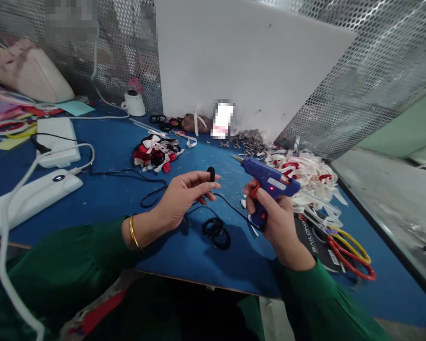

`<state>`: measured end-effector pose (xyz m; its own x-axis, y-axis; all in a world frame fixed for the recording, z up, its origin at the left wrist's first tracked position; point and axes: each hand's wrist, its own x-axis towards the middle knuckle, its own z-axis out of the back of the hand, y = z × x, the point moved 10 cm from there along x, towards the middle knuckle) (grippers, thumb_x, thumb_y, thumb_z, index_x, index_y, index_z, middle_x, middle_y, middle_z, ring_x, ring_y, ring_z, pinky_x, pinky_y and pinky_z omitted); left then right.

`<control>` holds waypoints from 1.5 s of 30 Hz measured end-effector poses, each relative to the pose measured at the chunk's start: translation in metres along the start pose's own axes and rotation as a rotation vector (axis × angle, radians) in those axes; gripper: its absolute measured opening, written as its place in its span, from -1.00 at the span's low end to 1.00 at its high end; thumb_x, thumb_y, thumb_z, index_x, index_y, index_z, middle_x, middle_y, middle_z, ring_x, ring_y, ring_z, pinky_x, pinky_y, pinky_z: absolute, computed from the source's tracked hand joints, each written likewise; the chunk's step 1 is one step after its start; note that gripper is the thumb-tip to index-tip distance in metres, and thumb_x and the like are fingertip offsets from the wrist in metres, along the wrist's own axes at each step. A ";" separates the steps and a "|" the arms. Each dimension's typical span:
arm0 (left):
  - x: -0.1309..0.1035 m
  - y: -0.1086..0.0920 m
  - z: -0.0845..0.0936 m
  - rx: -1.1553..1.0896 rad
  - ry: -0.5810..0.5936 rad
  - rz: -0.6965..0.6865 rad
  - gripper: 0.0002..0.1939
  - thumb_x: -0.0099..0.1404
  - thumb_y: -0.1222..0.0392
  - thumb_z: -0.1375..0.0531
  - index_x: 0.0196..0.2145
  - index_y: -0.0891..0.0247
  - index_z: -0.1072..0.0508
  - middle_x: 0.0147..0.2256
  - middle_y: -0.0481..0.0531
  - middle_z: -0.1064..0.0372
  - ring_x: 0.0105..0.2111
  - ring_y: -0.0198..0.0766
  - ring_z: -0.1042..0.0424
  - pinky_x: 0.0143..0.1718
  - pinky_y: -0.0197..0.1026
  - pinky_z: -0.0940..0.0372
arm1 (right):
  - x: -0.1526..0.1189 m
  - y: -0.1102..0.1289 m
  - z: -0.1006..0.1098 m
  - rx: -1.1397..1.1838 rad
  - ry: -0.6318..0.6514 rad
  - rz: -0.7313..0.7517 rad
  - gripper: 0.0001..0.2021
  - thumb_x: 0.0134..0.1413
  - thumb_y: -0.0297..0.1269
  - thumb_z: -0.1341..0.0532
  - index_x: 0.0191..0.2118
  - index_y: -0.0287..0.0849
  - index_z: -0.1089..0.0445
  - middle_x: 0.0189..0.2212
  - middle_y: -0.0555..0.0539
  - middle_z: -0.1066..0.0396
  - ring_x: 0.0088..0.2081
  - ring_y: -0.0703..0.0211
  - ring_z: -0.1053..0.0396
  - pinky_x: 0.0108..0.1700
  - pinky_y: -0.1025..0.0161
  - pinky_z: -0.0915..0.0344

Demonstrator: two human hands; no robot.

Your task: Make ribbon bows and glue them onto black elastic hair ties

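My left hand (184,194) pinches a black hair tie (211,174) between thumb and fingertips above the table. In my right hand (279,218) is a blue glue gun (270,177) with an orange trigger and a lit red light. Its nozzle points to the left and away from me, apart from the hair tie. A black cord runs from the handle's base across to the left. Between my hands and nearer to me, several black hair ties (217,233) lie on the blue table (184,255).
Red, black and white bows (156,154) are heaped behind my left hand. A pile of white and red ribbon pieces (305,175) lies right, beside scissors (351,251) with red and yellow handles. A white power strip (31,203) and cables occupy the left. A white board (241,61) stands behind.
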<state>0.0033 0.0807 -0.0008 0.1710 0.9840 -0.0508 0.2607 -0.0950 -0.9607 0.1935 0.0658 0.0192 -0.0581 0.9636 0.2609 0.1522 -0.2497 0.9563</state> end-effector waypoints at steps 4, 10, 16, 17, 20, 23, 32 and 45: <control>0.001 -0.005 0.002 -0.004 -0.006 -0.043 -0.74 0.18 0.14 -0.39 -0.17 0.24 -0.62 -0.24 0.08 -0.60 -0.42 -0.34 -0.51 -0.41 -0.31 -0.29 | -0.013 0.014 -0.010 -0.180 0.087 0.176 -0.81 0.29 -0.12 -0.21 -0.16 -0.11 -0.47 -0.32 -0.04 -0.47 -0.51 0.28 -0.32 -0.47 0.25 -0.22; -0.001 -0.015 0.004 0.039 -0.021 -0.121 -0.69 0.15 0.16 -0.40 -0.13 0.26 -0.61 -0.28 0.06 -0.60 -0.44 -0.32 -0.53 -0.46 -0.32 -0.28 | -0.024 0.016 -0.020 -0.398 0.161 0.265 -0.85 0.23 -0.15 -0.27 -0.16 -0.07 -0.46 -0.33 -0.05 -0.47 -0.38 0.14 -0.39 -0.33 0.18 -0.32; -0.002 -0.021 0.004 0.048 -0.030 -0.181 -0.64 0.14 0.17 -0.40 -0.08 0.26 -0.60 -0.30 0.06 -0.61 -0.47 -0.32 -0.53 -0.47 -0.31 -0.31 | -0.028 0.020 -0.022 -0.495 0.164 0.317 -0.92 0.23 -0.23 -0.27 -0.17 -0.04 -0.45 -0.31 -0.02 -0.45 -0.35 0.14 -0.38 -0.30 0.20 -0.31; -0.002 -0.020 0.005 0.051 -0.033 -0.182 -0.64 0.14 0.18 -0.40 -0.08 0.26 -0.60 -0.30 0.06 -0.61 -0.47 -0.32 -0.53 -0.47 -0.31 -0.31 | -0.029 0.020 -0.022 -0.497 0.163 0.314 -0.93 0.24 -0.25 -0.26 -0.17 -0.04 -0.44 -0.32 -0.01 -0.44 -0.37 0.17 -0.37 -0.31 0.22 -0.30; -0.002 -0.019 0.006 0.066 -0.040 -0.182 -0.64 0.15 0.17 -0.39 -0.07 0.26 -0.60 -0.30 0.06 -0.61 -0.47 -0.33 -0.53 -0.48 -0.32 -0.30 | -0.029 0.019 -0.023 -0.507 0.172 0.312 -0.94 0.23 -0.28 -0.27 -0.18 -0.06 -0.43 -0.33 0.01 -0.43 -0.40 0.21 -0.35 -0.34 0.25 -0.28; -0.002 -0.018 0.007 0.084 -0.042 -0.182 -0.62 0.15 0.16 -0.40 -0.06 0.25 -0.59 -0.30 0.06 -0.61 -0.47 -0.32 -0.53 -0.50 -0.32 -0.30 | -0.029 0.020 -0.023 -0.523 0.165 0.322 -0.94 0.22 -0.30 -0.27 -0.19 -0.06 -0.42 -0.34 0.01 -0.42 -0.37 0.19 -0.38 -0.31 0.25 -0.29; -0.002 -0.018 0.008 0.095 -0.041 -0.186 -0.58 0.15 0.17 -0.40 -0.02 0.26 -0.57 -0.31 0.07 -0.61 -0.47 -0.30 -0.53 -0.49 -0.29 -0.32 | -0.031 0.017 -0.021 -0.527 0.138 0.314 -0.93 0.20 -0.33 -0.29 -0.21 -0.04 -0.42 -0.35 0.01 -0.42 -0.36 0.17 -0.41 -0.33 0.25 -0.32; -0.003 -0.019 0.008 0.107 -0.031 -0.191 -0.57 0.17 0.16 -0.39 0.01 0.24 -0.56 -0.29 0.08 -0.61 -0.45 -0.27 -0.54 -0.47 -0.27 -0.35 | -0.030 0.019 -0.017 -0.615 0.089 0.323 -0.90 0.18 -0.23 -0.31 -0.27 -0.08 -0.39 -0.42 0.01 -0.41 -0.43 0.19 -0.35 -0.38 0.25 -0.29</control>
<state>-0.0094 0.0812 0.0154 0.0979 0.9869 0.1284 0.1827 0.1090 -0.9771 0.1818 0.0303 0.0316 -0.1886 0.8273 0.5291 -0.4086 -0.5561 0.7237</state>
